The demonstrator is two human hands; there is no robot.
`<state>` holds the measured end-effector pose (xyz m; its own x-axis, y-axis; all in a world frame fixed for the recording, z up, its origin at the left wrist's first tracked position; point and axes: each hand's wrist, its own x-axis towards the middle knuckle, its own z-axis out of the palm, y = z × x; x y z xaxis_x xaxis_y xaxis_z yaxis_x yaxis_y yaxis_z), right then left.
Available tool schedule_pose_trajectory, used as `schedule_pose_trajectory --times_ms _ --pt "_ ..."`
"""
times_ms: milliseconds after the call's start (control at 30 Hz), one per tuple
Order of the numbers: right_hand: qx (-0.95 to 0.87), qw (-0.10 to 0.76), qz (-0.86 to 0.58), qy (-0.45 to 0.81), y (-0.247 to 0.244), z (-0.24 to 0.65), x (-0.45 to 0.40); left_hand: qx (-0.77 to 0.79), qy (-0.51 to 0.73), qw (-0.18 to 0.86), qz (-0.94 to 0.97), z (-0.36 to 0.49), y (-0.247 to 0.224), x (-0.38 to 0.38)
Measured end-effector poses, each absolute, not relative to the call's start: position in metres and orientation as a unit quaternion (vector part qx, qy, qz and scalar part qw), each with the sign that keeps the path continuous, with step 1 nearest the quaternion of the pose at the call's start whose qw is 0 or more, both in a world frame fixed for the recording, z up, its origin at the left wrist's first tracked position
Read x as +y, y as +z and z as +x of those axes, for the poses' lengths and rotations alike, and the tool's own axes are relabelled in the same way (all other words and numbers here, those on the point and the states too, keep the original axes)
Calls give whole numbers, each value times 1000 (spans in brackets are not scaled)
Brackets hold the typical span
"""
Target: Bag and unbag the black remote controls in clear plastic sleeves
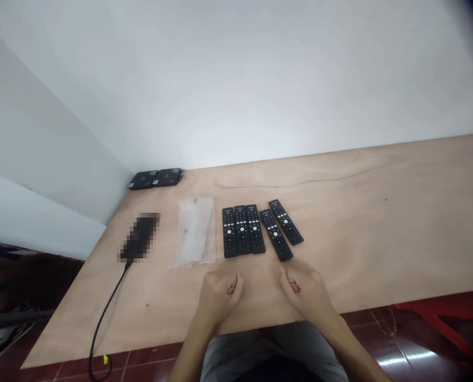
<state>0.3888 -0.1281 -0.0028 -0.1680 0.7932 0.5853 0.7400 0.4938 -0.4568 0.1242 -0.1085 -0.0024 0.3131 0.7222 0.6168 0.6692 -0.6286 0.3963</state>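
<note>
My left hand (pixel 221 291) rests on the table in a loose fist, just below a row of remote controls. Three black remotes (pixel 242 230) lie side by side there, almost touching. Curled the same way, my right hand (pixel 303 289) sits below a tilted black remote (pixel 276 235). Another slanted remote (pixel 286 222) lies to the right of that one, a little farther back. Nothing shows in either fist, and neither touches a remote. Left of the row, a flat translucent plastic sleeve (pixel 196 232) lies on the wood.
Two flat black boxes (pixel 167 177) stand against the wall at the back left of the wooden table (pixel 371 228). A pixelated dark device (pixel 139 237) lies at the left. Its black cable (pixel 104 313) hangs over the front edge. Something red (pixel 451 318) is below the right edge.
</note>
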Motion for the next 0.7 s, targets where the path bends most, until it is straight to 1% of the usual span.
schedule_pose_trajectory --times_ms 367,533,700 --pt "-766 407 -496 35 -4 388 -128 425 388 41 817 123 -4 -109" --pt "-708 421 -567 14 -3 390 -122 423 384 43 820 123 -5 -109" --pt "-725 384 -572 -6 -4 391 -111 421 384 44 821 122 -6 -109"
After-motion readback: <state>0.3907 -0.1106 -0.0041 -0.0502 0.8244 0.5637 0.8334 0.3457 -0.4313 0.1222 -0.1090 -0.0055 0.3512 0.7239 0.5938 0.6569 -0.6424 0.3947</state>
